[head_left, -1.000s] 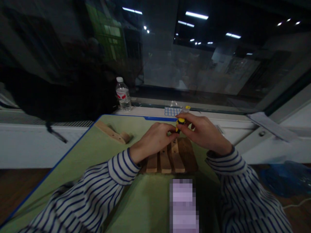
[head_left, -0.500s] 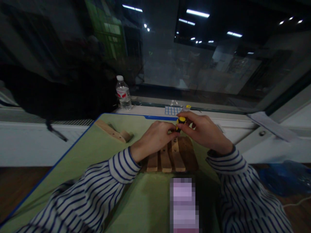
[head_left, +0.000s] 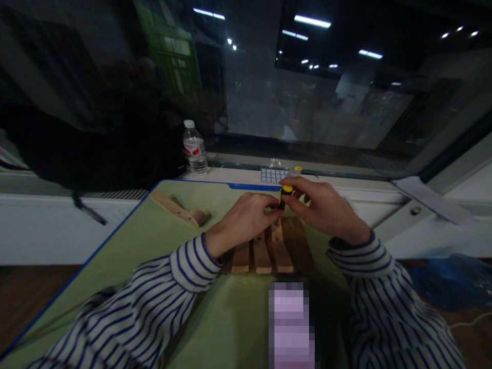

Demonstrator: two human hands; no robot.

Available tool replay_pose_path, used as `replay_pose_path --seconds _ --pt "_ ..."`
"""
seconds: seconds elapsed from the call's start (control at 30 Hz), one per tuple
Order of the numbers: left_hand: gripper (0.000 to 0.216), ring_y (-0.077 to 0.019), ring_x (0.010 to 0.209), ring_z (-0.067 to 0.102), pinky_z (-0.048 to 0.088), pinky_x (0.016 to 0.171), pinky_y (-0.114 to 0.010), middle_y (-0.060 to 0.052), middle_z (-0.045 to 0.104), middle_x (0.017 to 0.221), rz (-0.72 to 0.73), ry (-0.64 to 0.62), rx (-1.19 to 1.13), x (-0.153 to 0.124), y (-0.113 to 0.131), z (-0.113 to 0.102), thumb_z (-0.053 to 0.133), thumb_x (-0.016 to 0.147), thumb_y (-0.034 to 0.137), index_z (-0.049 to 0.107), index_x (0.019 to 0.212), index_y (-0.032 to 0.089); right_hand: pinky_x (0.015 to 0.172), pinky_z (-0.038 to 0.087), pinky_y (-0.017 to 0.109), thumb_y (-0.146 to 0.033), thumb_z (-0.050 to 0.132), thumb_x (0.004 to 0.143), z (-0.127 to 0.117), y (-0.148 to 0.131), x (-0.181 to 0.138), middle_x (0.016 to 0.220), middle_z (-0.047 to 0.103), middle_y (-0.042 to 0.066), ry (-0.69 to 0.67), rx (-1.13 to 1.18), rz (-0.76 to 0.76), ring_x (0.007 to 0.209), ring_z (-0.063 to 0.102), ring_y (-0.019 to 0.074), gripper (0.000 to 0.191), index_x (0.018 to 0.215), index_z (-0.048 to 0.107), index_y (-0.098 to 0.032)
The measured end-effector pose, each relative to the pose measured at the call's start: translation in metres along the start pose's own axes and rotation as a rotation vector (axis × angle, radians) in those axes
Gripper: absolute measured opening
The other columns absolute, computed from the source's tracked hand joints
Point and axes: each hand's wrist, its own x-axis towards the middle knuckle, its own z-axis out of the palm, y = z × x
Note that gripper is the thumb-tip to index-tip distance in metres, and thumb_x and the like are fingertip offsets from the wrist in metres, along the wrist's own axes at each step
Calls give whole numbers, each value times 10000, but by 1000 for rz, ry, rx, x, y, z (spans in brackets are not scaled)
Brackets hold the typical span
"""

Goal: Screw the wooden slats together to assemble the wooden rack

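Observation:
A yellow-and-black screwdriver (head_left: 286, 190) stands about upright above the far end of some pale wooden strips (head_left: 262, 255). My right hand (head_left: 321, 207) pinches its handle from the right, thumb and fingers near the top. From the left, the fingertips of my left hand (head_left: 246, 218) close on its lower part, and that wrist passes over the strips. The screwdriver's tip is hidden behind my fingers. Several strips with dark holes or screws lie side by side on a darker wooden board (head_left: 302, 246).
At the left of the green tabletop (head_left: 126, 271) lies another wooden piece (head_left: 175, 207) with a rounded end. A water bottle (head_left: 195, 148) and a blue-gridded card (head_left: 272, 175) are on the windowsill. A pixelated block (head_left: 291, 323) covers the near middle.

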Motion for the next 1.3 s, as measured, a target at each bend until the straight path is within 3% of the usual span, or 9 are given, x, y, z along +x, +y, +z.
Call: replay_pose_path --seconds 0.2,0.5,0.77,0.87,1.3 --pt "263 -183 750 643 419 664 -276 -59 719 821 0 19 25 0 0 0 557 886 359 716 937 157 643 497 263 -243 537 878 0 2 -1 1063 697 40 -2 -8 -1 787 661 154 310 1184 571 -203" --pt "239 -184 757 650 419 654 -276 -64 727 840 -12 12 12 0 0 1 556 890 322 717 961 160 659 487 260 -263 549 887 0 1 0 1062 698 36 -2 -20 4 806 657 150 292 1168 581 -193" --pt "226 -176 725 643 406 622 -266 -63 718 805 -15 -3 -2 0 1 0 535 895 285 713 920 149 711 517 312 -266 542 867 1 0 -1 1095 693 62 14 -26 -12 777 662 166 412 1273 530 -197" --pt "224 -173 712 639 399 613 -267 -59 712 788 -2 0 -2 0 2 -1 530 895 281 710 887 147 730 522 308 -238 522 873 1 0 0 1169 670 56 -5 -4 -27 803 666 162 376 1247 553 -210" --pt "281 -194 753 651 404 640 -286 -64 722 829 -12 29 52 0 1 0 555 885 388 709 935 158 691 505 283 -263 520 904 0 0 1 1132 686 57 -17 -24 -24 856 671 181 311 1203 574 -196"
